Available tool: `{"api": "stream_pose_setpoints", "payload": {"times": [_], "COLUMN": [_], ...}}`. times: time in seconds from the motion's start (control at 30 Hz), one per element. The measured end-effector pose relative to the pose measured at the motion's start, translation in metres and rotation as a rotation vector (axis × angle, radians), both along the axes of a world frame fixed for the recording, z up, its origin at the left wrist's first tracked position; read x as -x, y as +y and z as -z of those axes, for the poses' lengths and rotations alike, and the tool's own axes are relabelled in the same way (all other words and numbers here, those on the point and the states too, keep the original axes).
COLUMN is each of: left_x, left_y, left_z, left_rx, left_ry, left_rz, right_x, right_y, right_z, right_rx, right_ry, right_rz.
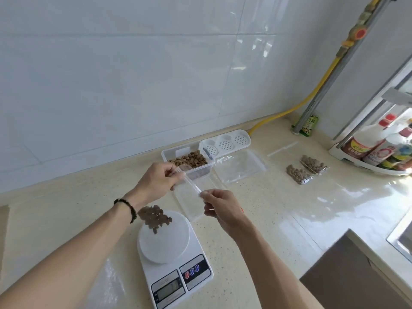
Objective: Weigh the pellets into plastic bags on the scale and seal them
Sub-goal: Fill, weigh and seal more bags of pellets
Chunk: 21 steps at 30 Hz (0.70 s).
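Both my hands hold a clear plastic bag [189,204] by its top strip, above the counter. My left hand [159,180] pinches the far end of the strip and my right hand [219,207] pinches the near end. A clump of brown pellets [155,217] hangs in the bag's low corner under my left wrist, just over the round plate [169,241] of the white scale [178,267]. Behind my hands stands an open clear box of pellets [189,160]. Two filled bags [297,175] [313,163] lie on the counter at the right.
The box's white lid [225,142] lies against the wall. Empty clear bags [240,167] lie beside the box. A white rack of bottles [379,150] stands at the far right, and a yellow hose [289,110] and a metal pipe [321,92] run up the corner. The counter's edge [365,248] drops away at the lower right.
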<state>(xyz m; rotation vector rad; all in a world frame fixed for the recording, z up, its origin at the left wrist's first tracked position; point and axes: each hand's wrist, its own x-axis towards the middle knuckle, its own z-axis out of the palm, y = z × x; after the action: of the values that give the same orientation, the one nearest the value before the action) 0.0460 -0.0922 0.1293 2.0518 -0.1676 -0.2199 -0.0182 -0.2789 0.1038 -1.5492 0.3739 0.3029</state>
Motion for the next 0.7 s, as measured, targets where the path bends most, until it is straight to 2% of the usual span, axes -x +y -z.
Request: {"api": "stream_pose_setpoints", "payload": {"times": [0.2,0.4,0.53,0.7], "left_x": [0.011,0.019,0.022,0.029], "left_y": [0.013,0.013,0.012,-0.002], "left_z": [-0.038,-0.076,-0.09,-0.101], "left_rx": [0.2,0.274,0.286,0.292], "left_ry": [-0.034,-0.089,-0.174,-0.227], "left_rz": [-0.081,-0.09,-0.105,-0.054], "right_x": [-0.006,-0.011,-0.007,-0.004], "right_y": [0.011,0.011,0.008,0.013], "right_z": [-0.038,-0.078,-0.099,-0.124], "right_rx": [0.095,0.345,0.341,0.32], "right_ry": [-0.176,-0.385,-0.508,-0.519], "right_rz": [-0.065,-0.009,-0.012,-0.068]}}
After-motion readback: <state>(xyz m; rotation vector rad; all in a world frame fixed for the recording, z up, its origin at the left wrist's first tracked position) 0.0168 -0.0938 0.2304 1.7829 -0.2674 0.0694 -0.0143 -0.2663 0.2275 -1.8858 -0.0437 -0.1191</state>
